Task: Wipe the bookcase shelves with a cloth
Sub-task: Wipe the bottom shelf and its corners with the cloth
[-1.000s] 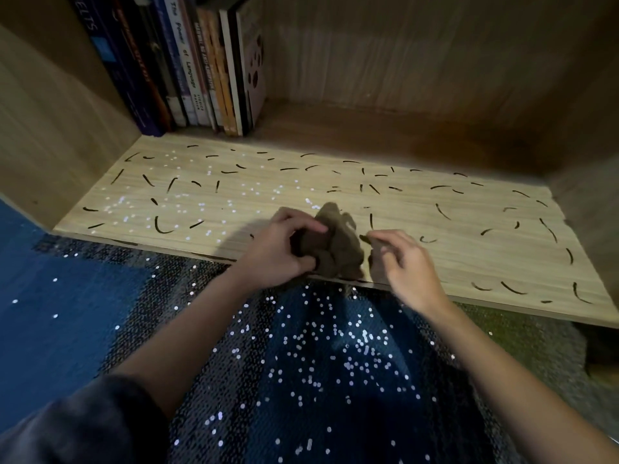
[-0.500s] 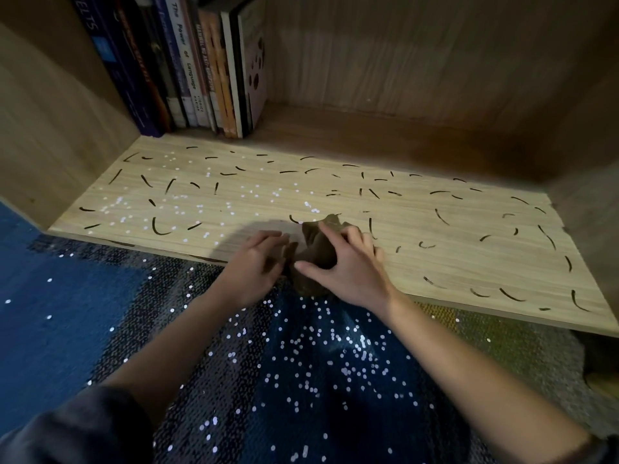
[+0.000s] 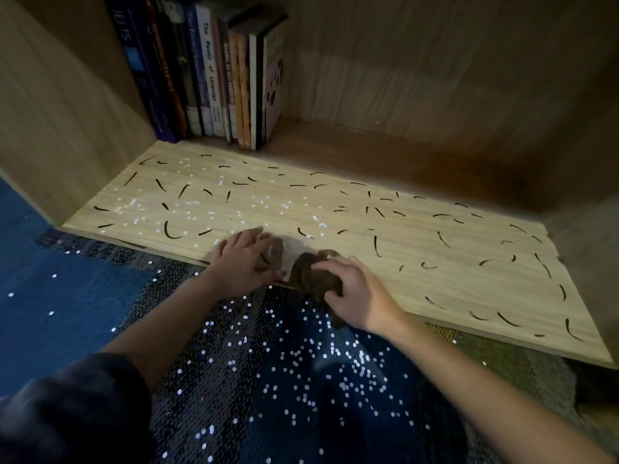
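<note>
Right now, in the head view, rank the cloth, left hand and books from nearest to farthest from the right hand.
From the right hand:
1. Cloth, in its grip.
2. Left hand, just left of it.
3. Books, back left corner.

Dark navy sleeve [image 3: 67,406] high on the left arm, both forearms bare.

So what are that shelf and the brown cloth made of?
The shelf looks like pale board with a matte wood-grain face, judging by its straight, even streaks; laminate or real wood, I cannot tell. The cloth seems a soft matte fabric: it bunches into deep folds under the right hand.
</note>
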Motion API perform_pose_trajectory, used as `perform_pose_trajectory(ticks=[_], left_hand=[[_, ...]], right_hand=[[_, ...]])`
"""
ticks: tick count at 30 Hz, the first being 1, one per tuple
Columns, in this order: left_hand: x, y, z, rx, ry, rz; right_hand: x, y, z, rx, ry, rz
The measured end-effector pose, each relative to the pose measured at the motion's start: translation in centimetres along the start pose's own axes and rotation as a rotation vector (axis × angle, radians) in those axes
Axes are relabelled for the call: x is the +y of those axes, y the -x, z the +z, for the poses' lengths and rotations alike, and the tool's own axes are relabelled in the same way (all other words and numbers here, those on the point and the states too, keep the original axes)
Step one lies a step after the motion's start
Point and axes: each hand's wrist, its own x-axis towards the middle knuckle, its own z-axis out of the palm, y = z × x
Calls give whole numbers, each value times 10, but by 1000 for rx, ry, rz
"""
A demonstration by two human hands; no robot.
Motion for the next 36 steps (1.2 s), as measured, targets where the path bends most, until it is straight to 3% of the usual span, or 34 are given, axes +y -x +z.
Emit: perform_pose_trajectory(ticks=[4,9,13,17,21,24,26,28,32,36], left_hand=[[-8,-10,-15,-37,-4,-26],[-15,-17,-15,-85,-2,-59],[-22,-24,-15,-117,-10,-50],[-18,-34,-23,-140,-144,-3],[-17,-44,-40,-289,-404,123],[-12,-46,-68,-442,-461,144],[-12,-48,-83,-502,-491,171],[-20,-45,-83,-496,-444,182],[-23,-36,-74,-441,-245,144],[-40,-18,-60,-302,-259,213]], right_hand=[[-13,-26,-25,241,-21,-63],[-2,-92,-51,258,114,-15],[16,-152,-51,181,267,111],[22,-160,-22,78,358,22],[7,-100,-1,-35,218,-162],[-13,-81,-22,-141,27,-87],[-16,-95,-43,-47,-45,36],[-13,-116,-49,67,35,57],[-13,-119,-8,138,70,196],[-41,-75,50,294,181,96]])
